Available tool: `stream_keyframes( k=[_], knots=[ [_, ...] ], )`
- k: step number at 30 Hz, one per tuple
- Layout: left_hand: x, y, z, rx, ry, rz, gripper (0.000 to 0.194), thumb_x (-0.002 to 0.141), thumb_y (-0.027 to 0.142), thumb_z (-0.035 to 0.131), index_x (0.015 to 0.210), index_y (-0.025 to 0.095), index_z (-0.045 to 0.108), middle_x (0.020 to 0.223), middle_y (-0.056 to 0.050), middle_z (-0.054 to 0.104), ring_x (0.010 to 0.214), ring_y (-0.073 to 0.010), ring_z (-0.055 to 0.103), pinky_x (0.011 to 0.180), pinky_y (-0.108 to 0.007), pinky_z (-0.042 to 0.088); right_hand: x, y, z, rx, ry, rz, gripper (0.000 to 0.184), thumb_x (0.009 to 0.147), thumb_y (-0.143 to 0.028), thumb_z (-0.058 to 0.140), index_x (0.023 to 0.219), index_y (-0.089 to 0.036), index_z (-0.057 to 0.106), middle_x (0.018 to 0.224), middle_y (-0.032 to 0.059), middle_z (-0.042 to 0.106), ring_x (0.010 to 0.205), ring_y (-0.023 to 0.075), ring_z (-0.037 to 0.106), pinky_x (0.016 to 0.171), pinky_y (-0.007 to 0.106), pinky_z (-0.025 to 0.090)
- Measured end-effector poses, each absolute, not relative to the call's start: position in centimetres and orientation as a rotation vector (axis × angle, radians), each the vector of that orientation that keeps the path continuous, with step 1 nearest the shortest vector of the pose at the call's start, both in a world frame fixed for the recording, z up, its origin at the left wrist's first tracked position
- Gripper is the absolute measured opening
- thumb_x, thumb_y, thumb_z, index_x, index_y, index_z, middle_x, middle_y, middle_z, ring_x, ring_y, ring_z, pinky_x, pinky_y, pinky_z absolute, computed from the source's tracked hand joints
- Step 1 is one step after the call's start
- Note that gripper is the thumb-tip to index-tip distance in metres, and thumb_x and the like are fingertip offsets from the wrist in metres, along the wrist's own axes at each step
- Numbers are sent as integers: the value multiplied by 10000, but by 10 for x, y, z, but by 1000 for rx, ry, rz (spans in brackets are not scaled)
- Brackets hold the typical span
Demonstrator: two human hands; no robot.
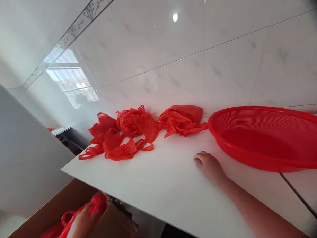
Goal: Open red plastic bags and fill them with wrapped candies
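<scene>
Down at the lower left, my left hand (82,221) reaches into a cardboard box (114,223), its fingers closed on a red plastic bag (99,203); the hand is partly blurred. My right hand (207,164) rests on the white tabletop (161,181) with its fingers curled in and nothing visible in them. Further back on the table lie several crumpled red plastic bags (133,123). One more bunched red bag (183,120) sits against the wall, between that heap and a red plastic basket (250,162).
The wide basket stands at the right, near my right forearm. Behind the table rises a shiny tiled wall (175,81). A pale grey panel (24,156) stands at the left, by the box. A dark seam (298,196) runs across the tabletop below the basket.
</scene>
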State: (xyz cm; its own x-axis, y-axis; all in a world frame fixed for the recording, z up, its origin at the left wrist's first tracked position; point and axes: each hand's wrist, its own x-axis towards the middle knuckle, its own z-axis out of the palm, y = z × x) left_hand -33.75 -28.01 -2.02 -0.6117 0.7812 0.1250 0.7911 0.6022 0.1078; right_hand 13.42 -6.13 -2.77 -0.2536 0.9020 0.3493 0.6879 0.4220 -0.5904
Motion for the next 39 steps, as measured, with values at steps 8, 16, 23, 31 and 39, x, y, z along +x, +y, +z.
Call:
stream_keyframes(
  k=[8,16,23,31,39],
  knots=[
    [-270,-178,2,-1519,-2350,-836,512,801,495,384,1199,197,507,1286,-137,495,1202,-305,473,974,-443,417,131,-61,-24,-1387,-1977,382,146,769,-112,521,771,-204,634,839,4,595,791,136,535,726,236,398],
    [-49,-63,-27,-2407,-2083,-337,578,887,486,339,1398,216,363,1508,-132,256,1379,-341,212,1068,-550,196,136,-71,-23,-1385,-1967,366,266,763,-129,551,1006,-209,622,1057,56,574,994,192,525,878,307,412],
    [11,-37,-21,-2525,-1854,-309,550,906,424,307,1407,204,363,1507,-147,249,1368,-349,236,1049,-557,198,216,-106,-16,-1537,-1987,347,453,779,-233,568,1231,-212,539,1308,79,491,1209,232,437,1031,367,337],
    [5,-33,-23,-2601,-1840,-350,545,895,413,304,1389,204,399,1512,-123,248,1376,-346,219,1050,-560,195,337,-163,14,-1443,-857,894,247,772,-337,634,980,-206,604,1026,67,650,924,199,636,799,336,512],
    [3,-34,-27,-2761,-1846,-732,590,859,364,375,1425,219,294,1499,-69,295,1389,-244,228,1110,-488,170,475,-165,39,-1337,-209,570,252,919,-389,381,749,-210,435,643,-8,545,525,96,578,484,186,496]
  ],
)
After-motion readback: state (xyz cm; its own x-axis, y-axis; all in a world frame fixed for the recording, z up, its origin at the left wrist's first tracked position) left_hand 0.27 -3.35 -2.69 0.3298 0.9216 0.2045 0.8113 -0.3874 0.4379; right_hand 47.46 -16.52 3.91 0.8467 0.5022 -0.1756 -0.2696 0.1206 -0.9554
